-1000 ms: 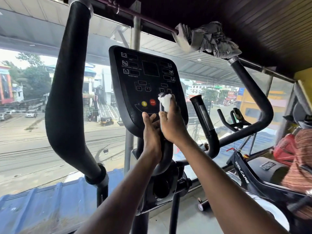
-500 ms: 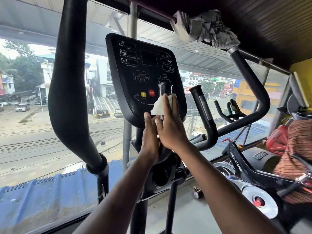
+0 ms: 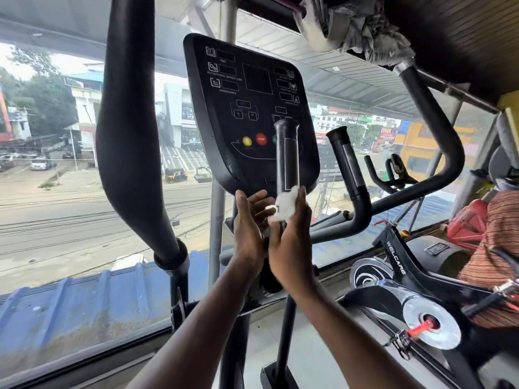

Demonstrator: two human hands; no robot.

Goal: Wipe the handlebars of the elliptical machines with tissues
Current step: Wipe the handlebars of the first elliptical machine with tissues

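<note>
The elliptical's short black inner handlebar (image 3: 286,153) stands upright in front of the console (image 3: 247,108). My right hand (image 3: 292,245) holds a white tissue (image 3: 283,210) against the lower end of this bar, its fingers pointing up. My left hand (image 3: 248,228) is just left of the bar, palm turned toward it, fingers straight and holding nothing. A second short handlebar (image 3: 348,167) stands to the right. The long padded swing handle (image 3: 126,130) rises on the left, and the other long handle (image 3: 435,127) curves on the right.
A grey rag (image 3: 359,26) hangs over the right handle's top under the ceiling. A spin bike (image 3: 393,251) with a silver flywheel (image 3: 429,327) stands to the right, beside a person in striped cloth (image 3: 497,256). The window glass (image 3: 56,192) is directly ahead.
My right hand has slid the tissue down the short handlebar from its top to its lower end. My left hand has let go of the bar and opened beside it.
</note>
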